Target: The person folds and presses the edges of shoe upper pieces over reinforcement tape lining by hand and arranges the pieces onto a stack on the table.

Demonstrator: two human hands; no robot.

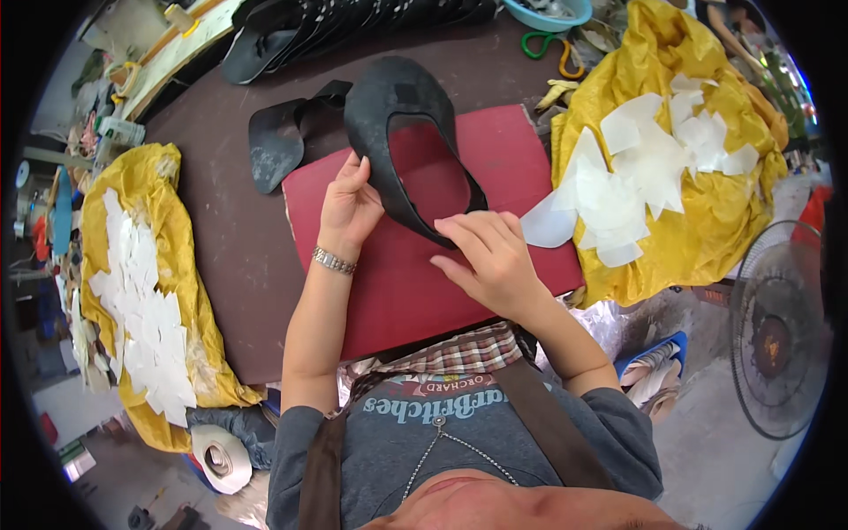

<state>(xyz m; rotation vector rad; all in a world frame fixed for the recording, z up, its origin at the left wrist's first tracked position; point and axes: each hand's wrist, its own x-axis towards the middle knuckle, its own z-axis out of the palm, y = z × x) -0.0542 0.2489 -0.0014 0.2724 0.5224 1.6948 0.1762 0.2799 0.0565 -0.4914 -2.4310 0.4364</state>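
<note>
A black shoe upper (389, 97) with a large oval opening is held over a red board (397, 300), its rounded toe pointing away from me. My left hand (351, 208) grips its left side, the thumb on top of the edge. At the near heel end is my right hand (486, 256), its fingertips touching the rim while the thumb stands apart below. Another black piece (276, 146), flat and curved with a strap-like band, lies on the table just beyond the board's left corner.
Many black pieces (353, 35) are lined up along the table's (230, 291) far edge. Yellow sacks with white cut sheets lie left (146, 309) and right (632, 168). At the far right are a blue bowl (552, 16) and scissors (539, 44). A fan (773, 340) stands right.
</note>
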